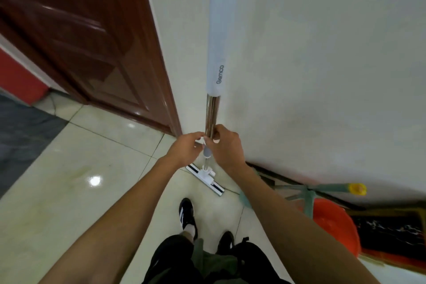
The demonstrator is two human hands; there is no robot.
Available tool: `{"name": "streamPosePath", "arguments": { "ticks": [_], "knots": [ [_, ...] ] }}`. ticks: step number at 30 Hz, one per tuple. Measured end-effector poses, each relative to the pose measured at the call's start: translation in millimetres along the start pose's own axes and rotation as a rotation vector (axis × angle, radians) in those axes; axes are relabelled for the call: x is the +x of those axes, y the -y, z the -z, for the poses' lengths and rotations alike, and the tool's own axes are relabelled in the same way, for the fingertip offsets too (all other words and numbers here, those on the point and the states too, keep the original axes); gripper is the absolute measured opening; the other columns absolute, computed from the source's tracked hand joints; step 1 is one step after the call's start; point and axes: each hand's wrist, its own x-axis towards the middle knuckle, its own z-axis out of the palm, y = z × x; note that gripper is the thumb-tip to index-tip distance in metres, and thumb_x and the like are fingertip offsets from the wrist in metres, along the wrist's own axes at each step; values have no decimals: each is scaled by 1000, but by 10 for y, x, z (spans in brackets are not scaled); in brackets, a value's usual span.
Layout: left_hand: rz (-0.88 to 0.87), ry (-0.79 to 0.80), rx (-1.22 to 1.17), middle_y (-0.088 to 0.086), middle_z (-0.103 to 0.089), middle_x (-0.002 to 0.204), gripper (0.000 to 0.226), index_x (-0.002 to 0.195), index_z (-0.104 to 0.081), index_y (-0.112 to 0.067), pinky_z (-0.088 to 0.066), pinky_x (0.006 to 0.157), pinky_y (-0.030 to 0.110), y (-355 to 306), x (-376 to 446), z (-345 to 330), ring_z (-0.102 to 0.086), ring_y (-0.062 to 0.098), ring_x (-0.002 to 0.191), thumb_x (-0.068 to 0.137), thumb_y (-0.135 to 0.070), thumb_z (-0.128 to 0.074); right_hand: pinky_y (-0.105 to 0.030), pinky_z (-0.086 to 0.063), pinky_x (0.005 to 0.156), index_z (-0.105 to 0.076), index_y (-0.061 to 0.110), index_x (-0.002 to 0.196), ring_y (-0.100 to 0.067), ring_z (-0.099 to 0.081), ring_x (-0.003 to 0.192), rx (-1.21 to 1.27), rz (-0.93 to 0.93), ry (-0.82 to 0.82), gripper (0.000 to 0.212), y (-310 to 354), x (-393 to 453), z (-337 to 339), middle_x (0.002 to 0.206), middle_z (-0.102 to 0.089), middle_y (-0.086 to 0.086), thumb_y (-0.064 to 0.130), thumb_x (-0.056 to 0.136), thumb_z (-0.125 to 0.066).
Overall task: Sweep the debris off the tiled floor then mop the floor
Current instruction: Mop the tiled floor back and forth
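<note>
I'm gripping the upright mop pole (pixel 211 113) with my right hand (pixel 224 145), steadying it while my left hand (pixel 184 148) is pinching its collar, probably adjusting length.

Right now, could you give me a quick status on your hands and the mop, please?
Right hand grips the mop handle; left hand pinches at it. Mop head flat on tiled floor, near wall. Orange bucket close on the right.

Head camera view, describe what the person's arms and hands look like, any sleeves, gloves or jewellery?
Both arms are bare from the bottom edge of the picture up to the hands: no sleeves show. The left hand and right hand have no gloves, and no rings, watch or wristband can be seen. The picture is somewhat blurred, so small items could be missed.
</note>
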Motion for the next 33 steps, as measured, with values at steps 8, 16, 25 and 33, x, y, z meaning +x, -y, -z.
{"name": "streamPosePath", "arguments": {
  "ticks": [8, 16, 25, 33],
  "knots": [
    [105, -95, -11, -2, -71, 122, 22, 118, -72, -28, -43, 85, 25, 124, -998, -398, -63, 20, 109, 100, -30, -61, -30, -56, 76, -66, 20, 105, -14, -68, 82, -77, 136, 156, 18, -87, -820, -86, 92, -72, 4, 32, 91, -65],
    [191, -98, -60, -3, -70, 127, 26, 124, -70, -33, -44, 83, 26, 257, -1759, -673, -63, 17, 108, 99, -37, -62, -36, -58, 84, -66, 26, 109, -14, -70, 91, -147, 127, 255, 24, -129, -1527, -268, 100, -73, 7, 39, 89, -61],
    [153, -16, -22, 0, -64, 135, 28, 127, -61, -38, -50, 105, 46, 505, -2534, -1034, -62, 25, 118, 100, -39, -58, -31, -46, 64, -66, 34, 90, -17, -58, 73, -258, 172, 185, 10, -211, -2592, -338, 79, -68, 7, 24, 90, -66],
    [185, 47, 25, 1, -69, 124, 28, 125, -66, -40, -51, 100, 36, 684, -3221, -1483, -65, 21, 113, 98, -45, -63, -26, -45, 89, -64, 20, 129, -20, -62, 105, -425, 155, 328, 36, -497, -3449, -533, 123, -66, -1, 11, 95, -54]
  ]
}}
